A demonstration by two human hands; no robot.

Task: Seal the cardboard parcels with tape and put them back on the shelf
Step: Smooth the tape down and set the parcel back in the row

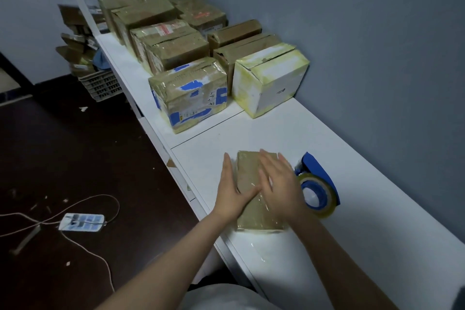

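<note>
A flat brown cardboard parcel covered in clear tape lies on the white table in front of me. My left hand lies flat against the parcel's left side, fingers straight. My right hand presses flat on the parcel's top, fingers straight, and looks a little blurred. A blue tape dispenser with a roll of clear tape rests on the table just right of the parcel, close to my right hand. The parcel's near right corner is hidden under my right wrist.
Several taped parcels stand in two rows further back on the table, nearest a blue-marked one and a white one. A white shelf frame rises at the far end. A crate of cartons and a power strip sit on the dark floor.
</note>
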